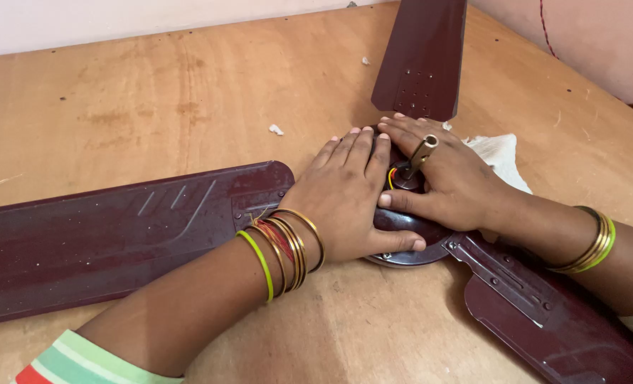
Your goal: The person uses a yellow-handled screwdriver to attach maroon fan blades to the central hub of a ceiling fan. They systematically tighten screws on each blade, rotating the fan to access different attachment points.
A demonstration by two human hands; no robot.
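Hands flat on fan hub (405,245) mid-table (153,92) | left hand (348,192) spread, pressing, grasping nothing | right hand (441,174) open around shaft (422,151), steadying it | three blades (103,235) splayed flat | cloth (501,156) behind right hand

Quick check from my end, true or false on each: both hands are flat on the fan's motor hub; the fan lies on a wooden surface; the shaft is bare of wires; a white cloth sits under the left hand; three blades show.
1. Both hands, left hand and right hand, press flat on the motor hub: true.
2. The ceiling fan lies on a wooden surface: true.
3. The shaft is bare of wires: false, coloured wires show at its base.
4. A white cloth sits under the left hand: false, it lies beyond the right hand.
5. Three blades show: true.
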